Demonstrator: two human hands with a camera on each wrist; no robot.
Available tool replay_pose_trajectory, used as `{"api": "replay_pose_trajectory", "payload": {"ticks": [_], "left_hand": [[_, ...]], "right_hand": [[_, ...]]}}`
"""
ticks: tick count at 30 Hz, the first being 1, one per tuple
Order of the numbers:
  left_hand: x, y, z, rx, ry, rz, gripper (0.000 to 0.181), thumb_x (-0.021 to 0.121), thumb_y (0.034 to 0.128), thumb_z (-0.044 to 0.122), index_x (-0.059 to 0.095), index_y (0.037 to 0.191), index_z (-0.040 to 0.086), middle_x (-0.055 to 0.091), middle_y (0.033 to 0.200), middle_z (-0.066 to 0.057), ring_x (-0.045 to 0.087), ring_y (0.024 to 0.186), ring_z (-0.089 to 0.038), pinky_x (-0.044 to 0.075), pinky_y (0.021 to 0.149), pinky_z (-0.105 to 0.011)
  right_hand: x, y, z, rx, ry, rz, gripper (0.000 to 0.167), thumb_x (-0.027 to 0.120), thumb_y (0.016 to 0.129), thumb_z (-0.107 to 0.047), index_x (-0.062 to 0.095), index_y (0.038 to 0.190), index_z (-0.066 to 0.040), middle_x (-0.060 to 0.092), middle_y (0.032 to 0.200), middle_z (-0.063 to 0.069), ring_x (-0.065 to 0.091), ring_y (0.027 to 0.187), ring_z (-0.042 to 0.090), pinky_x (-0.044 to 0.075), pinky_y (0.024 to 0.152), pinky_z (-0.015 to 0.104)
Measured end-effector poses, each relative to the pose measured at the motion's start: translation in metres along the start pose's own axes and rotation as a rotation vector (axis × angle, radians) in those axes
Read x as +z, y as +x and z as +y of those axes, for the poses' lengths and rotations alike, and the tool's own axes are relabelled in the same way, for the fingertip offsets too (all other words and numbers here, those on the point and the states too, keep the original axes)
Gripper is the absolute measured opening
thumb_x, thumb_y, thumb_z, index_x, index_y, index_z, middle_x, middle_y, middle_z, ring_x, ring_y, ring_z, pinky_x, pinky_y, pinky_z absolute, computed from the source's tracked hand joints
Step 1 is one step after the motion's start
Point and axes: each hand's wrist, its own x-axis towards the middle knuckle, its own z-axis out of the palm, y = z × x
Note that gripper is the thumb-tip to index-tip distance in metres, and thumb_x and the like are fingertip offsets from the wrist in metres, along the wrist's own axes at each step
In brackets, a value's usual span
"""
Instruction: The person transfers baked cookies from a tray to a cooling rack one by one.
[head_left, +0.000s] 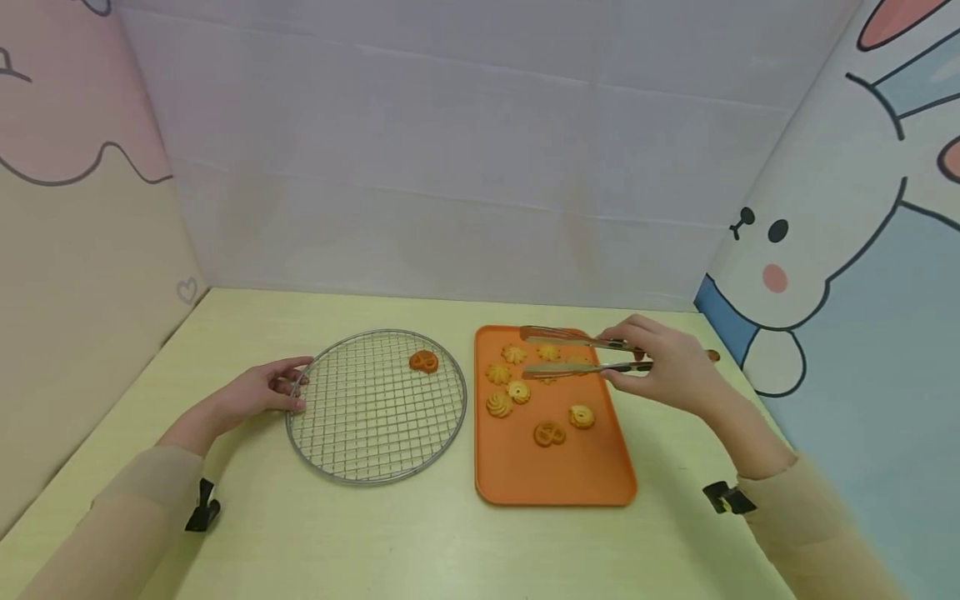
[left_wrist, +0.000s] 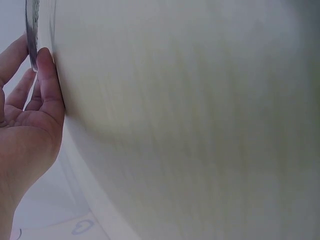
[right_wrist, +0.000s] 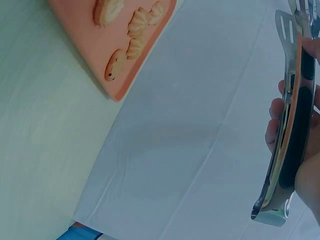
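My left hand [head_left: 262,389] holds the left rim of a round wire cooling rack [head_left: 367,481] between thumb and fingers; the rack lies on the table. In the left wrist view the rack's rim [left_wrist: 31,35] shows between the fingertips. One brown pretzel cookie [head_left: 423,361] sits on the rack near its upper right. With my right hand [head_left: 667,367] I grip metal food tongs [right_wrist: 295,120], their two arms spread apart above an orange tray [head_left: 555,483]. Nothing is between the tong ends. Several pale cookies [head_left: 498,405] and another pretzel cookie [head_left: 550,433] lie on the tray.
A pale yellow table [head_left: 390,542] bears both the rack and the tray, which stand side by side with a narrow gap. White sheeting [head_left: 450,167] rises behind the table. Panels with cartoon drawings [head_left: 847,250] stand at left and right.
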Motion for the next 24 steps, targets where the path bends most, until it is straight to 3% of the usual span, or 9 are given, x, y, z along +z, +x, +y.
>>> {"api": "replay_pose_trajectory", "payload": {"ticks": [7,14,24], "left_hand": [[0.0,0.0,0.0,0.003,0.0,-0.004,0.086,0.075,0.08,0.018,0.025,0.149,0.009,0.041,0.124,-0.016,0.041,0.092,-0.016,0.044,0.072,-0.022],[0.001,-0.001,0.001,0.016,0.003,-0.002,0.085,0.075,0.0802,0.018,0.026,0.149,0.008,0.041,0.124,-0.016,0.042,0.093,-0.016,0.045,0.073,-0.022],[0.001,-0.003,0.002,0.024,-0.011,-0.008,0.086,0.075,0.0802,0.017,0.025,0.149,0.007,0.04,0.125,-0.017,0.042,0.093,-0.016,0.046,0.073,-0.022]], "right_hand": [[-0.003,-0.023,0.015,-0.035,0.03,-0.004,0.039,0.081,0.068,-0.02,0.066,0.105,-0.02,0.056,0.092,-0.013,0.041,0.063,0.0,0.039,0.052,0.017],[0.002,-0.043,0.024,-0.069,0.025,-0.009,0.038,0.081,0.069,-0.022,0.066,0.104,-0.02,0.058,0.092,-0.011,0.042,0.064,0.0,0.037,0.052,0.014],[0.025,-0.059,0.026,-0.022,0.007,-0.104,0.037,0.081,0.068,-0.027,0.067,0.102,-0.021,0.06,0.093,-0.01,0.048,0.064,-0.003,0.043,0.053,0.017]]}}
